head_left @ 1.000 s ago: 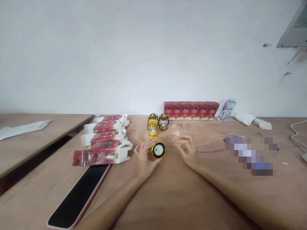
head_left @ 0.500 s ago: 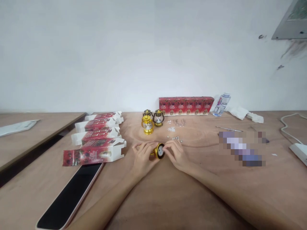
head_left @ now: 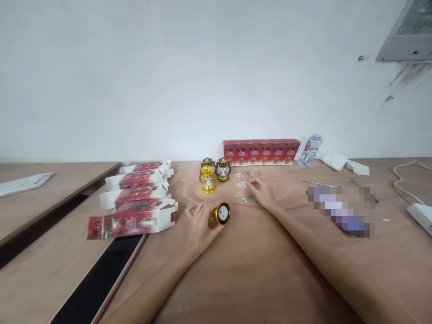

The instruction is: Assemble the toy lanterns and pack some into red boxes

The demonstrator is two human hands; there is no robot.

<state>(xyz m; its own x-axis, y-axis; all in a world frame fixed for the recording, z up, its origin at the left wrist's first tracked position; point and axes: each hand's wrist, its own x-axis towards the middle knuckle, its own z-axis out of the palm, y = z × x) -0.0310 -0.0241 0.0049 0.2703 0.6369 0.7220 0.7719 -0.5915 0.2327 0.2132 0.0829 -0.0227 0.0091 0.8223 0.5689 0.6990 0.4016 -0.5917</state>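
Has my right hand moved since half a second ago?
Yes, your right hand moved forward and rightward, closer to the unmoved row of red boxes.

Phone (head_left: pixel 97 279): on the table (head_left: pixel 249 274), screen dark
Bottle (head_left: pixel 309 150): near the wall (head_left: pixel 168 81)
Tissues (head_left: pixel 334 160): beside the bottle
Cable (head_left: pixel 410 192): far right

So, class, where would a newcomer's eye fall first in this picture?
Probably on the row of six red boxes before the white wall. Next, the gold lantern in the left fingers near the centre, its base turned toward the viewer, then the black-screened phone at lower left.
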